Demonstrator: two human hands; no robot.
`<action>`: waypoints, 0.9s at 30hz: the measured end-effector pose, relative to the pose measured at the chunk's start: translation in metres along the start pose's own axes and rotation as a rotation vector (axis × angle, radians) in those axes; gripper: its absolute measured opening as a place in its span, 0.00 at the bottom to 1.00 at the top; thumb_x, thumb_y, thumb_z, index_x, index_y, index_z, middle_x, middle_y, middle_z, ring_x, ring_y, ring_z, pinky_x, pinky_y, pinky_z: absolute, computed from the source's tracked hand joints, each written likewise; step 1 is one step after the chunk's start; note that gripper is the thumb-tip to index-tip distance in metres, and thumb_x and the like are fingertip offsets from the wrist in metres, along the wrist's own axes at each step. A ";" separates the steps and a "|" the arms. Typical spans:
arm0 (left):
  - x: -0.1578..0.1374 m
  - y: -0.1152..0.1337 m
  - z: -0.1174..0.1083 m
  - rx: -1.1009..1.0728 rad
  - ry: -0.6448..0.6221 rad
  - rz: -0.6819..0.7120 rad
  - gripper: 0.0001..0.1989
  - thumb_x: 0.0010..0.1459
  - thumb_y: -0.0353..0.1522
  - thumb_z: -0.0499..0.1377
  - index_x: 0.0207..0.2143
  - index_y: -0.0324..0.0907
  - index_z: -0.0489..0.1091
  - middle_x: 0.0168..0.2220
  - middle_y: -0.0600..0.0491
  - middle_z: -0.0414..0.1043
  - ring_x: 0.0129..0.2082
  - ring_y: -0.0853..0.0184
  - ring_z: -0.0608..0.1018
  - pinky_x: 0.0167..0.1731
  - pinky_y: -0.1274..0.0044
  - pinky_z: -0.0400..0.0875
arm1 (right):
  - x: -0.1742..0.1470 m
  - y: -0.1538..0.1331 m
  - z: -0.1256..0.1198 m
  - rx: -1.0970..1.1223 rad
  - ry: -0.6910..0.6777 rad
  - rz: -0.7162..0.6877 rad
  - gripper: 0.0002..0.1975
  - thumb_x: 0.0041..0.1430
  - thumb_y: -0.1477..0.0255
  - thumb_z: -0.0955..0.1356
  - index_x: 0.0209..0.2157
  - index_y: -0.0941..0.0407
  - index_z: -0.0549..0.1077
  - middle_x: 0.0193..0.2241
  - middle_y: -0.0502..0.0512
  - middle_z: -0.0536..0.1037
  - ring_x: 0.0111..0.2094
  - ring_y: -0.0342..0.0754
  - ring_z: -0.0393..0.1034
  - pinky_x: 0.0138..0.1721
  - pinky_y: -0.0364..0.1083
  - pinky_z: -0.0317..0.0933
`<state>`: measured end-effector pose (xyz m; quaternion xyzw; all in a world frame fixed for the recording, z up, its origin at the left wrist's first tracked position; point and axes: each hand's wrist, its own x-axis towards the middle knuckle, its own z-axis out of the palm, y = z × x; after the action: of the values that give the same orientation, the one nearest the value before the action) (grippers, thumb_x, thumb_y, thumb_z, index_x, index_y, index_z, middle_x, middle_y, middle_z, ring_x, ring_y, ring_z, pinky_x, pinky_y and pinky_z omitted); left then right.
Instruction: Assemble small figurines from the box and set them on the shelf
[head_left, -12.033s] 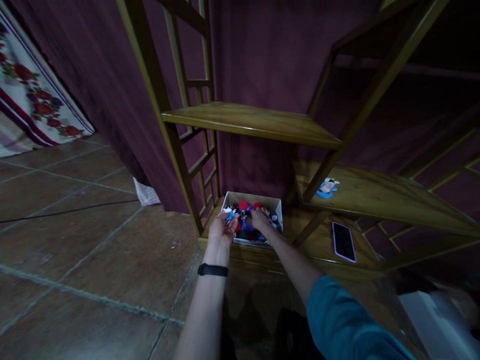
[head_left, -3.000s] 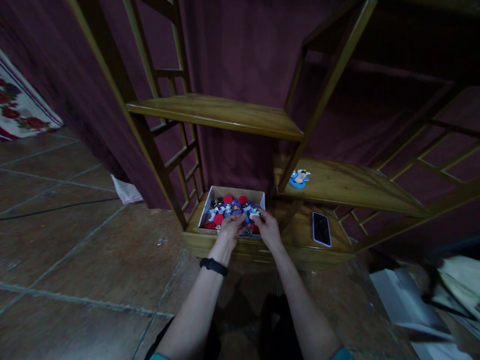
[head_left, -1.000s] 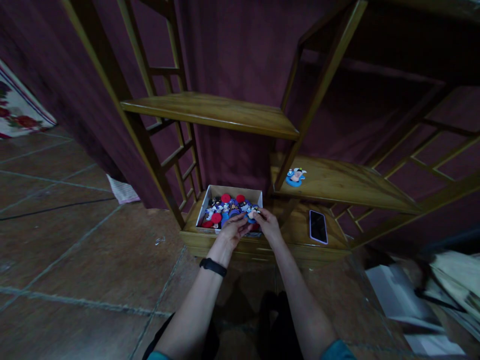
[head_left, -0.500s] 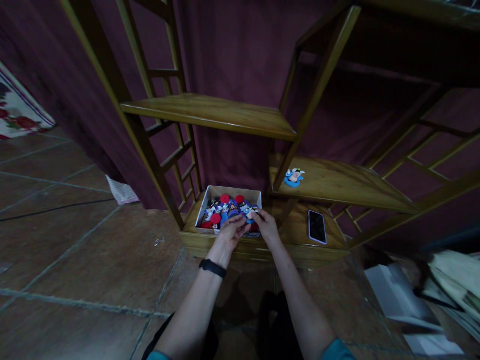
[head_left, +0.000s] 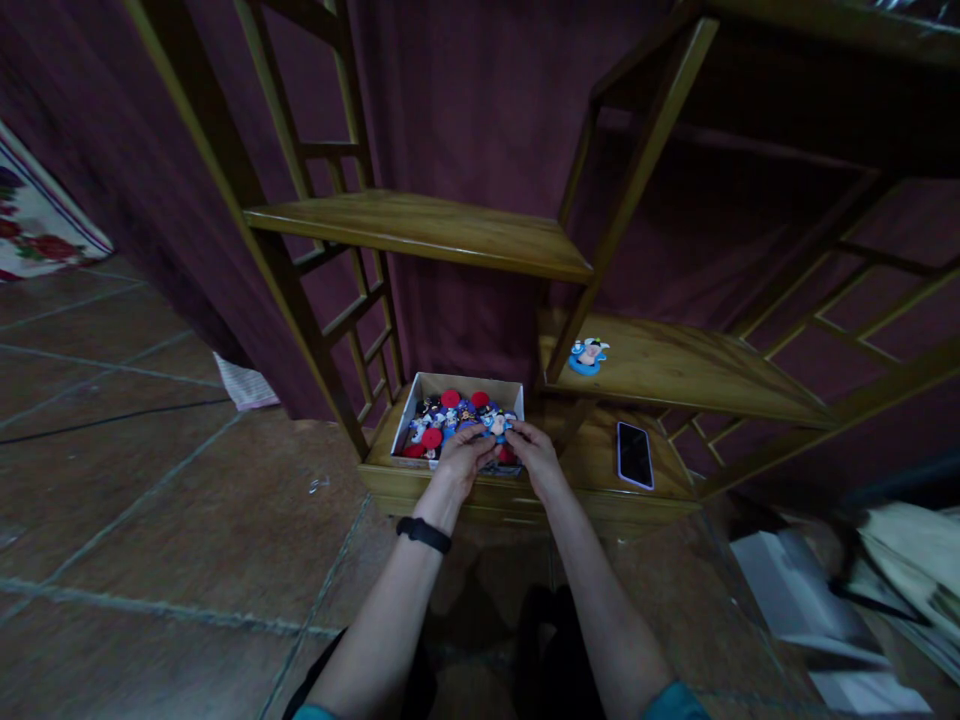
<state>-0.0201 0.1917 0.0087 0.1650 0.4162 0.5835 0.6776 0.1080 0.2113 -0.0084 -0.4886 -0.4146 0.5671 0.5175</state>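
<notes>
A small blue and pale pink figurine [head_left: 499,425] is held over the right end of an open cardboard box [head_left: 504,384]. My left hand [head_left: 460,462] pinches it from the left, and my right hand [head_left: 534,455] grips its other side. Inside the box lie several small figurines in red, blue, purple, black and white, some with round red bases [head_left: 431,438]. A similar figurine [head_left: 587,356] on a blue base stands upright on the shelf to the right. On my left wrist sits a black band [head_left: 424,534].
A phone [head_left: 634,455] lies on the low cabinet top, right of my hands. The wooden shelf [head_left: 420,228] juts out above the box, and a slanting post [head_left: 637,190] rises between the shelf sections. White boxes [head_left: 799,590] and a pale bag are on the floor at right.
The figurine between my hands has been turned slightly, so its pink and white front shows more. My fingers have shifted a little around it; the other things stay put.
</notes>
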 end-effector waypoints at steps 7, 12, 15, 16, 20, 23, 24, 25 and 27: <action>0.000 -0.001 0.000 0.084 0.005 0.021 0.14 0.44 0.18 0.64 0.35 0.35 0.68 0.23 0.54 0.72 0.24 0.70 0.77 0.32 0.77 0.76 | -0.003 -0.003 0.001 0.023 -0.019 0.047 0.23 0.37 0.62 0.74 0.38 0.57 0.76 0.32 0.52 0.78 0.29 0.44 0.70 0.33 0.44 0.64; 0.001 -0.003 0.000 0.095 -0.012 0.046 0.17 0.39 0.18 0.66 0.33 0.36 0.68 0.22 0.56 0.71 0.23 0.70 0.77 0.32 0.76 0.75 | -0.004 -0.004 0.001 0.009 -0.022 0.034 0.23 0.37 0.62 0.74 0.38 0.57 0.76 0.31 0.52 0.79 0.29 0.45 0.70 0.32 0.44 0.64; 0.001 -0.003 -0.001 0.110 -0.014 0.054 0.18 0.37 0.19 0.67 0.32 0.37 0.68 0.21 0.58 0.71 0.23 0.70 0.77 0.31 0.76 0.75 | -0.003 -0.003 0.001 -0.005 -0.030 0.025 0.23 0.37 0.62 0.73 0.38 0.57 0.76 0.31 0.52 0.78 0.30 0.45 0.69 0.32 0.44 0.64; 0.001 -0.004 -0.002 0.117 -0.014 0.057 0.18 0.37 0.20 0.67 0.32 0.37 0.68 0.21 0.58 0.70 0.23 0.70 0.76 0.30 0.76 0.75 | -0.003 -0.003 0.001 -0.010 -0.033 0.021 0.23 0.37 0.62 0.73 0.38 0.57 0.76 0.31 0.52 0.78 0.30 0.45 0.69 0.31 0.43 0.63; 0.002 -0.005 -0.003 0.141 -0.006 0.076 0.19 0.35 0.21 0.68 0.32 0.37 0.68 0.21 0.58 0.70 0.22 0.71 0.76 0.28 0.77 0.74 | -0.002 -0.002 0.001 -0.002 -0.040 0.026 0.22 0.38 0.62 0.73 0.37 0.56 0.76 0.31 0.51 0.78 0.29 0.45 0.69 0.31 0.44 0.64; 0.004 -0.005 -0.003 0.147 -0.007 0.075 0.18 0.35 0.21 0.68 0.32 0.38 0.69 0.20 0.58 0.70 0.22 0.71 0.76 0.28 0.77 0.73 | -0.002 -0.001 0.001 0.020 -0.053 0.034 0.22 0.38 0.62 0.73 0.38 0.56 0.76 0.32 0.51 0.78 0.30 0.46 0.70 0.32 0.45 0.65; 0.004 -0.006 -0.003 0.148 -0.007 0.074 0.18 0.36 0.21 0.68 0.32 0.38 0.69 0.20 0.58 0.70 0.22 0.71 0.76 0.29 0.77 0.73 | -0.002 -0.001 0.001 0.022 -0.058 0.039 0.22 0.38 0.61 0.73 0.38 0.56 0.76 0.32 0.51 0.78 0.30 0.46 0.70 0.33 0.45 0.65; 0.004 -0.006 -0.003 0.148 -0.002 0.074 0.18 0.36 0.21 0.68 0.32 0.38 0.69 0.20 0.58 0.70 0.22 0.71 0.76 0.29 0.77 0.73 | -0.002 0.000 0.001 0.022 -0.060 0.041 0.22 0.38 0.61 0.73 0.38 0.56 0.76 0.32 0.51 0.78 0.30 0.46 0.70 0.33 0.45 0.65; 0.004 -0.006 -0.002 0.141 0.015 0.075 0.18 0.36 0.20 0.67 0.32 0.38 0.69 0.20 0.58 0.70 0.21 0.71 0.75 0.29 0.77 0.73 | -0.002 0.000 0.001 0.017 -0.067 0.042 0.23 0.38 0.61 0.73 0.38 0.56 0.75 0.32 0.51 0.78 0.31 0.46 0.70 0.33 0.45 0.65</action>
<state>-0.0182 0.1935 0.0017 0.2235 0.4548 0.5789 0.6388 0.1068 0.2090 -0.0078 -0.4736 -0.4164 0.5975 0.4953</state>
